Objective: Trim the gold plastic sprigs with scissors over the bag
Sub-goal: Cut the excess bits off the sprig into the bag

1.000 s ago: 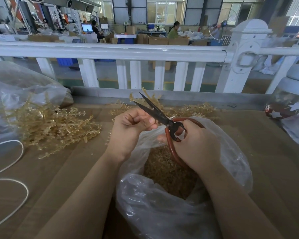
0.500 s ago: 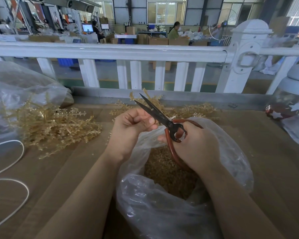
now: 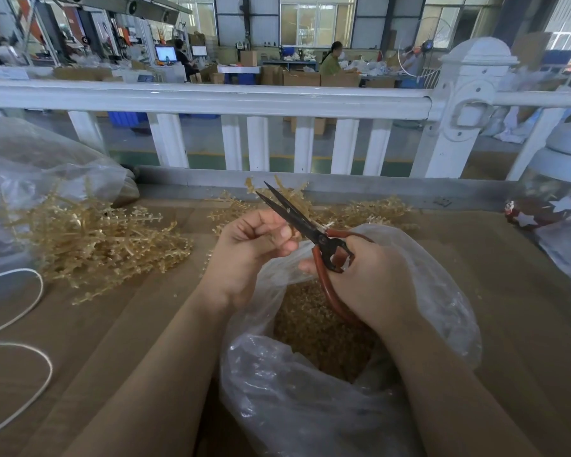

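Note:
My right hand [image 3: 370, 278] grips the red handles of black-bladed scissors [image 3: 290, 214], blades slightly apart and pointing up-left. My left hand [image 3: 248, 249] pinches a small gold sprig against the blades near their pivot; the sprig is mostly hidden by the fingers. Both hands hover over a clear plastic bag [image 3: 310, 400] whose open mouth shows gold trimmings [image 3: 314, 331] inside. A pile of gold sprigs [image 3: 89, 239] lies on the brown table to the left. More gold sprigs [image 3: 373, 209] lie behind the scissors.
A large clear bag [image 3: 30, 166] sits at far left. White cord [image 3: 17, 324] loops on the table at lower left. A white railing [image 3: 211, 97] runs along the table's far edge. A jar with white stars [image 3: 554, 199] stands at right.
The scissor blades have narrowed a little around the sprig. Both hands stay in almost the same place over the bag.

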